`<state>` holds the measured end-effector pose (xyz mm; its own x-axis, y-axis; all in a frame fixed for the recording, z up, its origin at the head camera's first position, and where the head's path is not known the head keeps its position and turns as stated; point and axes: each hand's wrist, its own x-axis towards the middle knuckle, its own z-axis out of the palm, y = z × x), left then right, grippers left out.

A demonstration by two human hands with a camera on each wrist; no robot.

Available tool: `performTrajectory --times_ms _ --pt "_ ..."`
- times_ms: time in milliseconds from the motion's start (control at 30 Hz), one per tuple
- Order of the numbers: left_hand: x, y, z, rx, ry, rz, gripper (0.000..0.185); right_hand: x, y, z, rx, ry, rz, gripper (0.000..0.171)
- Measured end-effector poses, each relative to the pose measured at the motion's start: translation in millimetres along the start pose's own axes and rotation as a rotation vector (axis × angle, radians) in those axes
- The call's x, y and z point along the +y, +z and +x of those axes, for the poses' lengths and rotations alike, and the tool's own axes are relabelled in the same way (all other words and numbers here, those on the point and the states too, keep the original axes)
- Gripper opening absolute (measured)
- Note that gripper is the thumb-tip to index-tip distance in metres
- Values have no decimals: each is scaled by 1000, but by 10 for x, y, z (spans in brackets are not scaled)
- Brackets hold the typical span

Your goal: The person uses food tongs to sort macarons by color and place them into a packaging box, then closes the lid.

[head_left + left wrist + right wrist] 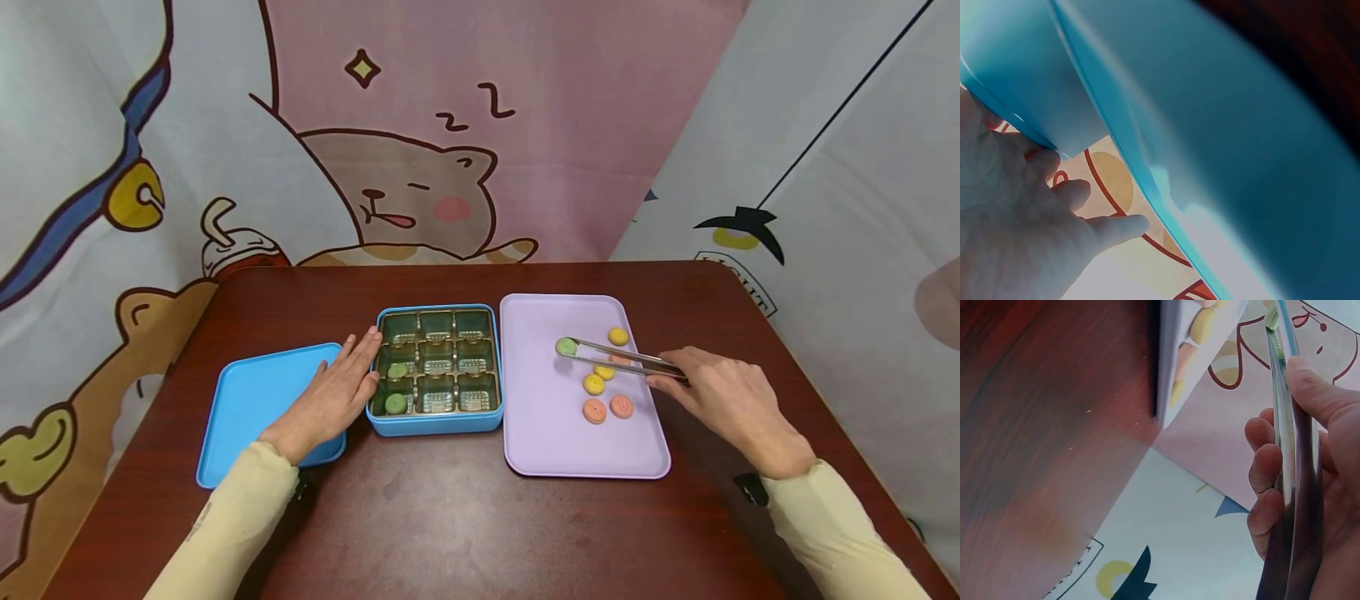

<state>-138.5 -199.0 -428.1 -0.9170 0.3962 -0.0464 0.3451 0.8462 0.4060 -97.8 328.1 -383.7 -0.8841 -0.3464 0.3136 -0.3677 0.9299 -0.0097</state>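
My right hand (731, 398) grips metal tongs (618, 358) whose tips pinch a green round sweet (566, 346) over the lilac tray (525, 433). On the tray lie yellow sweets (618, 336) and orange sweets (594, 410). The right wrist view shows my fingers (1266, 469) curled round the tongs (1286, 425). My left hand (337, 392) lies flat with straight fingers against the left side of the blue box (438, 425), resting on the blue lid (247, 400). The box has nine compartments; two in its left column hold green sweets (395, 403).
Everything sits on a dark red-brown table (450, 517). A cartoon-printed cloth backdrop (420, 125) hangs behind the table and down both sides. The left wrist view shows only the blue lid (1222, 137) close up beside my hand (1016, 231).
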Motion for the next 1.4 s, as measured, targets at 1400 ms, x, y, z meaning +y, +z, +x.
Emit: performTrajectory --times_ms 1400 --pt "-3 17 0 -2 -9 -6 63 -579 -101 545 111 -110 129 42"
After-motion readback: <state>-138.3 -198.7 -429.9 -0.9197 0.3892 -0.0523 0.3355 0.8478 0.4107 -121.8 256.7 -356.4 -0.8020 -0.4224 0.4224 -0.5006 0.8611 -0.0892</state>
